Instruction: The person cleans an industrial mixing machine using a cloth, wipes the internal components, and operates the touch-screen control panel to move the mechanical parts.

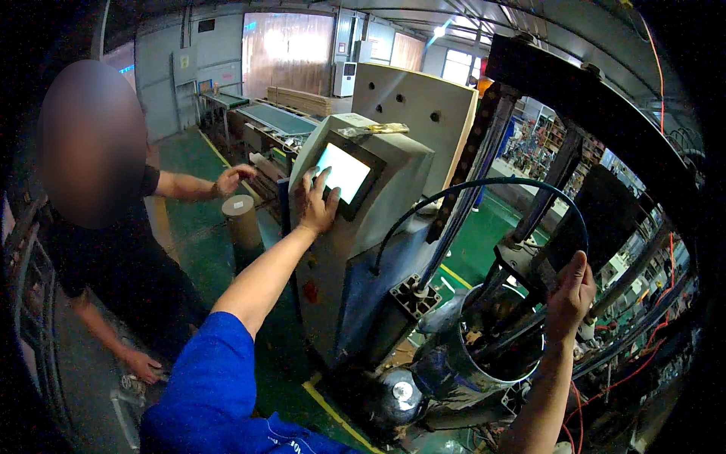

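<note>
My left hand [316,206] reaches up to a lit touchscreen [346,170] with its fingers spread, the fingertips at the lower left part of the panel. The screen sits in the sloped top of a grey control cabinet [404,163]. My right hand [572,299] is closed around the end of a dark hose [491,181], which arches over from the cabinet's side. Below and to the left of that hand stands an open, stained metal drum [522,377] under the machine's vertical rods. What lies inside the drum is mostly in shadow.
A co-worker in dark clothes [121,265] stands at left, one hand [236,178] held out near a brown cylinder [240,216]. A thick black crossbeam [575,91] spans the upper right. Orange cables [669,265] hang at right. A long table [276,121] stands behind.
</note>
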The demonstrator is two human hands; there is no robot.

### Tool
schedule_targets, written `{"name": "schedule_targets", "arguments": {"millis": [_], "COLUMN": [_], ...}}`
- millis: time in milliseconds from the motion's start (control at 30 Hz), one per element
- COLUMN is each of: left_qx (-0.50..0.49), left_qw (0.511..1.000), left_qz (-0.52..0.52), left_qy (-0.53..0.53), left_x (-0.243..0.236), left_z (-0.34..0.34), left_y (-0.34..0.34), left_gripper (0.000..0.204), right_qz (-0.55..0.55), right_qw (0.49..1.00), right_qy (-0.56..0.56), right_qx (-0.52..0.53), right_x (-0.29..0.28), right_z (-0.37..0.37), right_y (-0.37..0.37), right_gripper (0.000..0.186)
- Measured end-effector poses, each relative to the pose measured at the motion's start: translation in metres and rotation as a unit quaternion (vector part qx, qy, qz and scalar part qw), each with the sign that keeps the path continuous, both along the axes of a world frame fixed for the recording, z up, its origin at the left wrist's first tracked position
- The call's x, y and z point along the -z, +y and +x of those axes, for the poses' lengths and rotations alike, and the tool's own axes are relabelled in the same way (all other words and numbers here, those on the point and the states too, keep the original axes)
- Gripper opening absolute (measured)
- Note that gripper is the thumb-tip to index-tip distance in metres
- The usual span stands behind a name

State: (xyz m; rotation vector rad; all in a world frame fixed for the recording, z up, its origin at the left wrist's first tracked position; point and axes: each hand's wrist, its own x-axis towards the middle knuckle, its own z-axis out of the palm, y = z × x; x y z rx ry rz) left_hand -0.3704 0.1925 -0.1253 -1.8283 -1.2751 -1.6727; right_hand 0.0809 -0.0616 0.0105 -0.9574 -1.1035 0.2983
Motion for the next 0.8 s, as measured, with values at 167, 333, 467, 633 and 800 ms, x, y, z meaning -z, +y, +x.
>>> {"name": "schedule_targets", "arguments": {"millis": [167,333,467,633,800], "left_qx": [-0.016,0.011,0.015,0.017,0.022], "left_qw": [1.0,0.999,1.0,1.0,1.0], "left_qz": [0.018,0.035,0.026,0.014,0.008], "left_qy": [0.019,-0.013,-0.005,-0.001,-0.005], "left_x": [-0.003,0.003,0.001,0.0,0.0], "left_z": [0.0,-0.005,0.0,0.002,-0.004], "left_y": [-0.004,0.008,0.005,0.001,0.005], "left_gripper": [0.055,0.056,0.06,0.063,0.064], "right_qz": [0.001,-0.009,-0.012,-0.022,0.005], "right_qw": [1.0,0.999,1.0,1.0,1.0], "right_qy": [-0.009,-0.027,-0.018,0.002,-0.025], "right_qx": [0.017,0.022,0.013,0.016,0.017], "right_x": [0.0,0.003,0.0,0.0,0.001], "right_z": [0.0,0.006,0.008,0.005,0.004], "right_y": [0.0,0.005,0.003,0.0,0.003], "right_gripper": [0.042,0.043,0.043,0.042,0.042]}}
